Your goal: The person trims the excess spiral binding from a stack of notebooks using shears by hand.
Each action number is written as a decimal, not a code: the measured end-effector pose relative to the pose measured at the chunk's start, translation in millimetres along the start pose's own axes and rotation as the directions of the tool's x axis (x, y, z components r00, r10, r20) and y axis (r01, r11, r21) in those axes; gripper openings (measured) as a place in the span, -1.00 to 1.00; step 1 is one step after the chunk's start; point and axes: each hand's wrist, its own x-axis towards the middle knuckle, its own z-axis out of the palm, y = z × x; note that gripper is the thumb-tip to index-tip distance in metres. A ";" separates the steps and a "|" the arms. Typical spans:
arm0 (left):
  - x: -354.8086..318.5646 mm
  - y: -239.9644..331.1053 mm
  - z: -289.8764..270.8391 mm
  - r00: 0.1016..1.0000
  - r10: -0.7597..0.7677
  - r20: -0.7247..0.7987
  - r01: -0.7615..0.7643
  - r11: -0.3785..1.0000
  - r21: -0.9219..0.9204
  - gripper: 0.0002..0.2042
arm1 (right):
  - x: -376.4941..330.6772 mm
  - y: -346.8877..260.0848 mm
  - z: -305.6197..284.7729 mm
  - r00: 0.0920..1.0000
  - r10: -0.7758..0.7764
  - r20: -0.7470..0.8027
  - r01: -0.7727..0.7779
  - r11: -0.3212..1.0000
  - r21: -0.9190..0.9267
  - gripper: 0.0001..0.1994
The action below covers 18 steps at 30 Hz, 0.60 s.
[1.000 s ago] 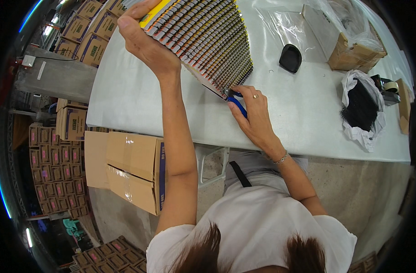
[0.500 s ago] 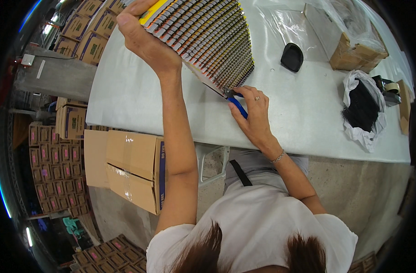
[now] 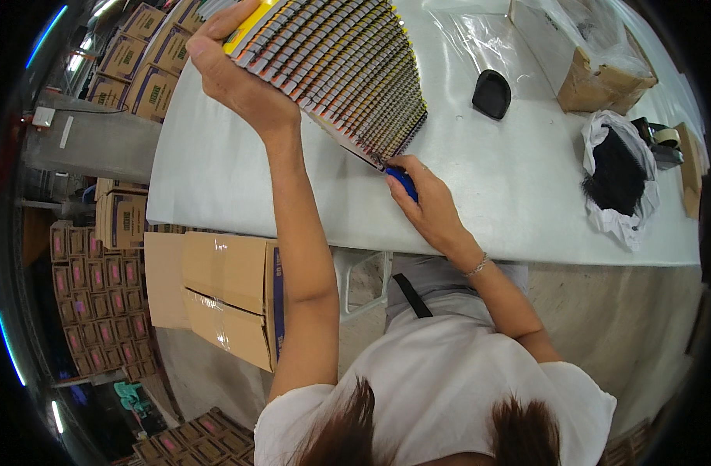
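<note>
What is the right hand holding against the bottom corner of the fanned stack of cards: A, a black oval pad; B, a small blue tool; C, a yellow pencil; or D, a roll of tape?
B: the right hand grips a small blue tool at the lower corner of the fanned stack, which the left hand holds up; the black oval pad lies apart on the white table.

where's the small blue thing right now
In the head view the blue thing sits in the right hand on the white table, at the lower corner of the fanned stack.
</note>
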 end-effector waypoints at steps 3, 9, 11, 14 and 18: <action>0.3 2.4 2.6 0.999 -0.039 -0.034 0.039 0.999 -0.014 -0.31 | 10.0 -15.9 -18.4 0.868 0.329 0.371 -0.476 0.763 0.438 -0.68; -2.9 13.0 8.7 0.994 -0.106 -0.019 0.104 0.991 -0.085 -0.31 | -0.1 -9.0 -16.5 0.993 -0.117 0.007 0.114 0.953 -0.282 -0.65; -3.1 15.2 10.1 0.997 -0.080 -0.022 0.079 0.994 -0.073 -0.30 | -3.0 -3.2 -12.0 0.978 -0.205 -0.049 0.174 0.917 -0.358 -0.63; -2.6 15.6 11.2 0.997 -0.071 -0.036 0.068 0.996 -0.065 -0.29 | -5.5 2.5 -5.8 0.961 -0.262 -0.083 0.207 0.889 -0.408 -0.60; -0.1 7.6 3.1 1.000 -0.029 0.011 0.029 0.999 0.015 -0.34 | -5.1 4.3 -2.1 0.956 -0.281 -0.086 0.219 0.877 -0.427 -0.61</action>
